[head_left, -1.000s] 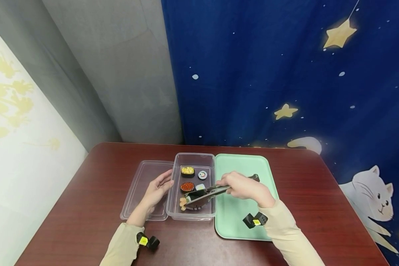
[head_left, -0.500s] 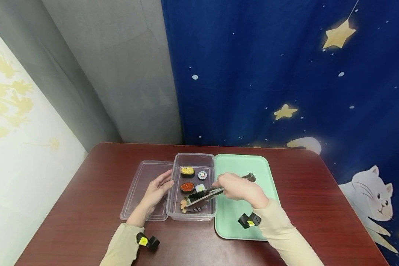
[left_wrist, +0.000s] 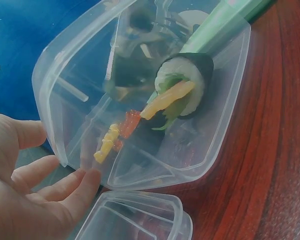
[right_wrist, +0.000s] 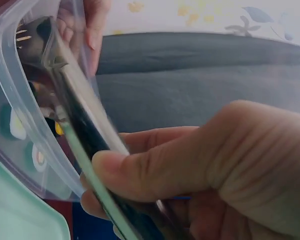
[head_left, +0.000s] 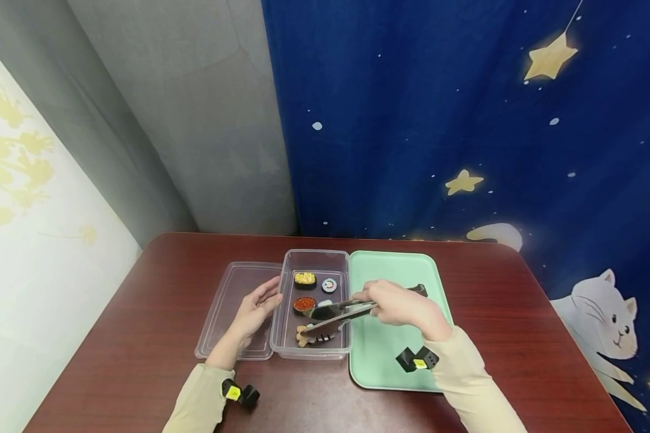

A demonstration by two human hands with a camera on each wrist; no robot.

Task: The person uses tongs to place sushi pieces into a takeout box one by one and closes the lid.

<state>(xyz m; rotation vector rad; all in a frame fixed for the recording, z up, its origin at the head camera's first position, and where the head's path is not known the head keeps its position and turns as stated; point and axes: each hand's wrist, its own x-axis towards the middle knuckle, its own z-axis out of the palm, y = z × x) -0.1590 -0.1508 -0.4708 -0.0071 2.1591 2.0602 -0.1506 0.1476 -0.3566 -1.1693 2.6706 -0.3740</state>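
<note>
Over the clear plastic container (head_left: 310, 307) on the dark red wooden table (head_left: 493, 325), your right hand (head_left: 399, 305) grips a pair of metal tongs (head_left: 336, 316) whose tips reach down toward the toy sushi roll with an orange and green filling (left_wrist: 182, 92), which lies in the container's near end, close to its front wall. Whether the tips already pinch the roll cannot be told from these views, so squeeze gently and check that both tips sit on its dark wrapped sides before you lift. Your left hand (head_left: 254, 313) rests with relaxed, nearly straight fingers against the container's left wall, partly over the clear plastic lid (head_left: 233, 300) lying just left of it; keep that steady pressure so the container does not slide. Further back in the container sit a yellow-topped piece (head_left: 306, 279), a red-topped piece (head_left: 305, 304) and a small round slice (head_left: 330, 284); keep the tongs clear of them. Just right of the container, touching it, lies the mint green tray (head_left: 406, 270).
</note>
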